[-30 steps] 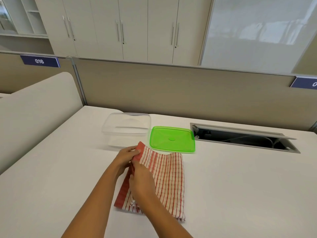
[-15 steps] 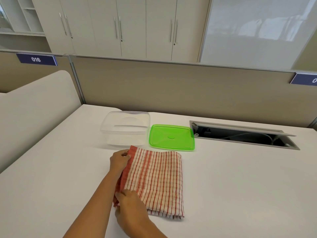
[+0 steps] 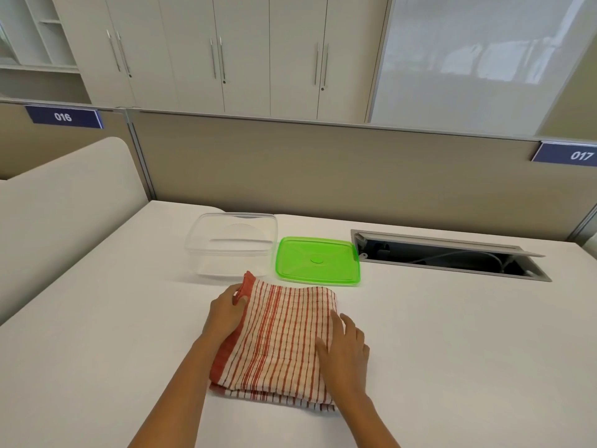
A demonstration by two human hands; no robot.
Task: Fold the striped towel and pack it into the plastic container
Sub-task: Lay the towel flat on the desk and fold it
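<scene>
The red-and-white striped towel point(image 3: 277, 341) lies folded in layers on the white desk, just in front of the clear plastic container point(image 3: 231, 245), which stands open and holds nothing. My left hand point(image 3: 224, 313) pinches the towel's far left corner between thumb and fingers. Flat on the towel's right side rests my right hand point(image 3: 344, 354), fingers spread, palm down.
The green lid point(image 3: 318, 260) lies flat to the right of the container. An open cable hatch point(image 3: 445, 257) is sunk into the desk further right. A beige partition runs along the desk's far edge, and a rounded divider point(image 3: 64, 215) rises on the left.
My right hand has moved from the towel's near left corner across to its right side and now lies flat. The towel sits flatter. My left hand keeps the far corner.
</scene>
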